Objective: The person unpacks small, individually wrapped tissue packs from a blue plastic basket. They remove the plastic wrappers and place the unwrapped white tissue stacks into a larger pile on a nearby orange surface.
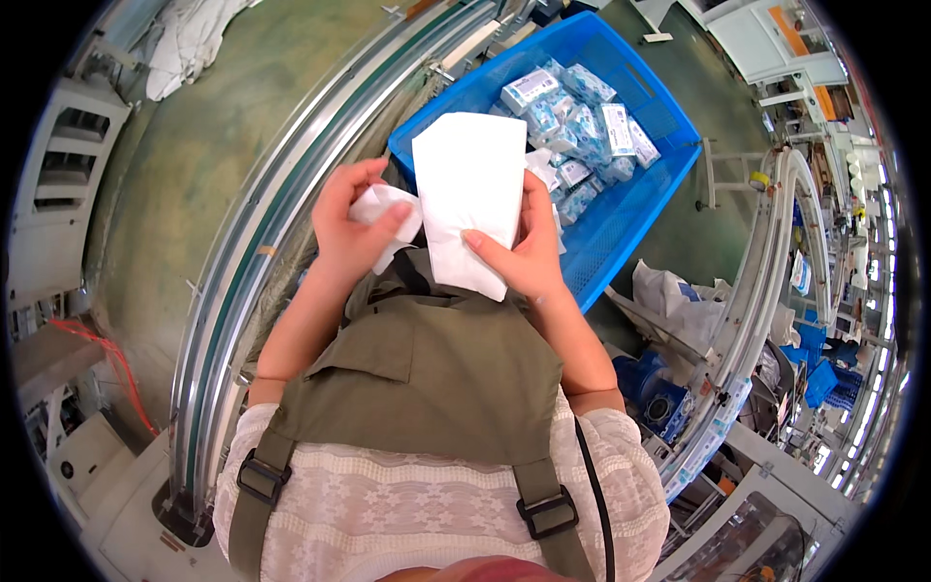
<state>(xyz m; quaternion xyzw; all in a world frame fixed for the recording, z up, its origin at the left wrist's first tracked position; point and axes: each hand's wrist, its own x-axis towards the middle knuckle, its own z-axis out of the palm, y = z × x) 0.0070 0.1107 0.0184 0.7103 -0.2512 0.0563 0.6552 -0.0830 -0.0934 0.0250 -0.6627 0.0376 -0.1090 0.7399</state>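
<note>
Pinching a flat white bag (472, 194) along its lower edge, the right hand (529, 247) holds it upright at chest height. Beside it, the left hand (347, 218) closes around a crumpled white piece (388, 209). Just beyond both sits a blue crate (645, 209) of small blue-and-white packets (582, 126), beside a curved conveyor rail (281, 194).

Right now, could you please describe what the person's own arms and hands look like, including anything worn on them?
Both hands are bare: the left hand and the right hand wear no gloves, rings or watch that I can see. The forearms are uncovered too. Short white lace-patterned sleeves end around the elbows. An olive-green apron with black strap buckles covers the chest between the arms.
</note>
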